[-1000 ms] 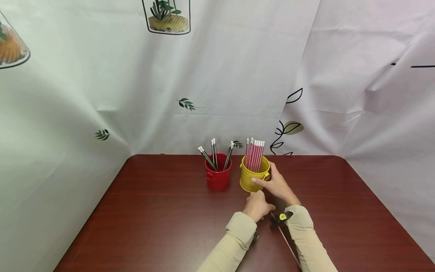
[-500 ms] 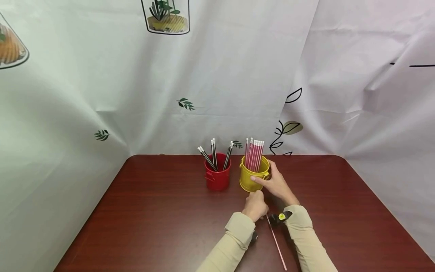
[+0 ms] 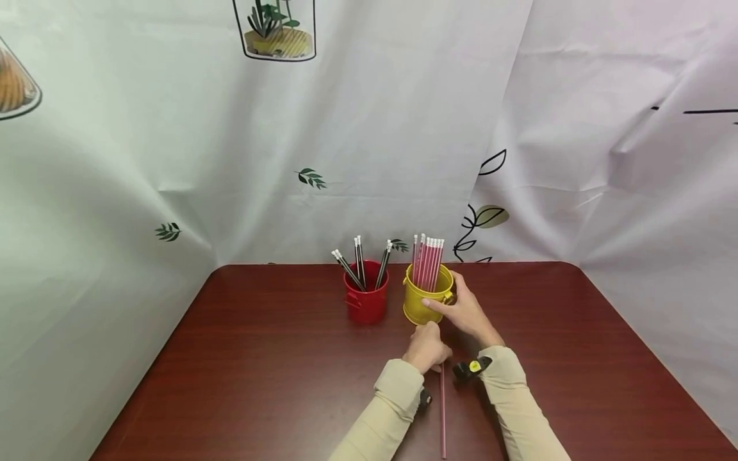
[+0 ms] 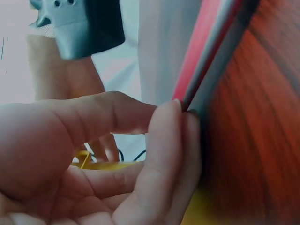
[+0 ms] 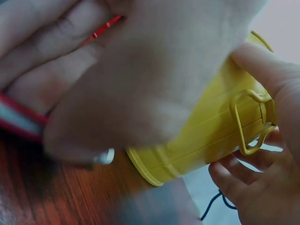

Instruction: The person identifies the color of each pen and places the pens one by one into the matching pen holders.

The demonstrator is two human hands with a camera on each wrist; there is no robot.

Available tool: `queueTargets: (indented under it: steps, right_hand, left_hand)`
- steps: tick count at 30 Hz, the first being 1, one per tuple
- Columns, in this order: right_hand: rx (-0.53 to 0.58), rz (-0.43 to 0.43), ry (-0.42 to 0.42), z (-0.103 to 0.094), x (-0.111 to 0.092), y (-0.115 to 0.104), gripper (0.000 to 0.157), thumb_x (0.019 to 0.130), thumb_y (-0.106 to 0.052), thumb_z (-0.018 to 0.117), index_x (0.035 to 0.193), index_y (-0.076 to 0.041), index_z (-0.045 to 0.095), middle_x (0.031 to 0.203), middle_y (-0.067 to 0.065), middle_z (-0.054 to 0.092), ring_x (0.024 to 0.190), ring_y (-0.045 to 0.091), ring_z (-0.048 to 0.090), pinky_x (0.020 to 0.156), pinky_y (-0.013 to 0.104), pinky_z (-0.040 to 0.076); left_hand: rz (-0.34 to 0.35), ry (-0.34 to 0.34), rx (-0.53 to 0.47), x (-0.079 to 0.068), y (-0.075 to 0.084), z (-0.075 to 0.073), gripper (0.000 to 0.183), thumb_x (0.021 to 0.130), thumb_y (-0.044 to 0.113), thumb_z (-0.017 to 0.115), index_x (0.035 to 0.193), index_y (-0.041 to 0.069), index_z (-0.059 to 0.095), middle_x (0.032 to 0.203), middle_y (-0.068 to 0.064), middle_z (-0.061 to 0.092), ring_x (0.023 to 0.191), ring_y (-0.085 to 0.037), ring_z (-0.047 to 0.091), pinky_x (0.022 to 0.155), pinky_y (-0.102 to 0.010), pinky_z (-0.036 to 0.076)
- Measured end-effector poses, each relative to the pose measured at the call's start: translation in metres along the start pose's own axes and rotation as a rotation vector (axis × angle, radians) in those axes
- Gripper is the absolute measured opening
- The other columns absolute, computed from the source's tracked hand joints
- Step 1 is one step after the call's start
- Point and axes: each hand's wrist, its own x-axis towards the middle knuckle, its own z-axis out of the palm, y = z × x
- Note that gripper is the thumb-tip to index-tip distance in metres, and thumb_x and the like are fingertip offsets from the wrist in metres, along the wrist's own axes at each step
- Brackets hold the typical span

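My left hand [image 3: 427, 347] pinches a pink striped pencil [image 3: 442, 410] near its far end, just in front of the yellow bucket [image 3: 423, 307]. In the left wrist view, the pencil [image 4: 199, 51] runs up from between thumb and fingers, close over the wood. A white pencil end [image 5: 105, 156] peeks out past the left thumb in the right wrist view. Around the right side of the bucket, my right hand [image 3: 468, 315] holds on, thumb at the front and fingers behind, near its wire handle [image 5: 241, 122]. Several pink pencils [image 3: 428, 266] stand in the bucket, white ends up.
Left of the yellow bucket stands a red bucket [image 3: 366, 308] with several black pencils [image 3: 359, 256] leaning in different directions. Both buckets are near the back edge of the brown table [image 3: 277, 384]. A white printed cloth [image 3: 369, 128] hangs behind.
In my left hand the pencil has swung leftward, from slanting toward my right forearm to pointing straight back at me. My right hand keeps its hold on the yellow bucket.
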Motion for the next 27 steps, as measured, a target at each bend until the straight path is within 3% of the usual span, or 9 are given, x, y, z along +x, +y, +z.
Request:
queueTargets:
  steps: [7,11,15,20,23,27]
  right_hand:
    - [-0.013,0.008,0.013,0.001,0.001,0.001,0.082,0.077,-0.024,0.074,0.139,-0.004,0.025,0.127,0.021,0.048,0.115,0.034,0.047,0.098,0.052,0.035]
    - [-0.014,0.009,0.018,0.002,0.005,0.016,0.084,0.076,-0.028,0.075,0.14,-0.008,0.025,0.127,0.019,0.048,0.114,0.033,0.048,0.097,0.053,0.036]
    - [-0.035,0.019,0.03,0.005,0.011,0.035,0.086,0.074,-0.038,0.075,0.141,-0.015,0.025,0.127,0.013,0.05,0.114,0.029,0.049,0.097,0.05,0.037]
    - [-0.049,-0.001,0.039,0.005,0.012,0.04,0.089,0.072,-0.042,0.075,0.14,-0.015,0.025,0.127,0.012,0.05,0.113,0.028,0.049,0.096,0.05,0.038]
    - [-0.048,-0.006,0.039,0.005,0.012,0.04,0.089,0.072,-0.043,0.075,0.14,-0.015,0.026,0.126,0.013,0.049,0.112,0.029,0.049,0.096,0.051,0.038]
    - [-0.032,-0.004,0.03,0.003,0.01,0.035,0.085,0.074,-0.038,0.075,0.139,-0.013,0.026,0.127,0.015,0.049,0.113,0.03,0.049,0.096,0.05,0.039]
  left_hand:
    - [-0.014,-0.033,-0.046,0.002,-0.004,-0.015,0.008,0.075,0.002,0.065,0.073,-0.002,0.059,0.063,-0.01,0.053,0.038,-0.022,0.056,0.038,-0.031,0.049]
    - [-0.028,-0.06,-0.042,0.002,-0.003,-0.022,0.011,0.08,0.004,0.06,0.07,0.0,0.055,0.061,-0.009,0.05,0.038,-0.024,0.056,0.04,-0.034,0.05]
    - [-0.004,-0.051,-0.046,0.001,-0.001,-0.031,0.017,0.082,0.002,0.056,0.065,0.002,0.053,0.059,-0.009,0.05,0.039,-0.023,0.057,0.041,-0.033,0.05]
    - [0.033,-0.053,0.006,0.001,0.003,-0.05,0.023,0.084,0.003,0.053,0.061,0.005,0.049,0.059,-0.007,0.049,0.04,-0.019,0.057,0.043,-0.03,0.05]
    - [0.105,-0.079,0.065,0.0,0.003,-0.065,0.031,0.086,0.005,0.052,0.055,0.006,0.048,0.054,-0.006,0.049,0.042,-0.017,0.057,0.044,-0.028,0.049]
    - [0.283,-0.084,0.084,-0.002,0.004,-0.08,0.024,0.09,0.009,0.053,0.065,0.007,0.053,0.056,-0.002,0.051,0.045,-0.012,0.056,0.044,-0.023,0.046]
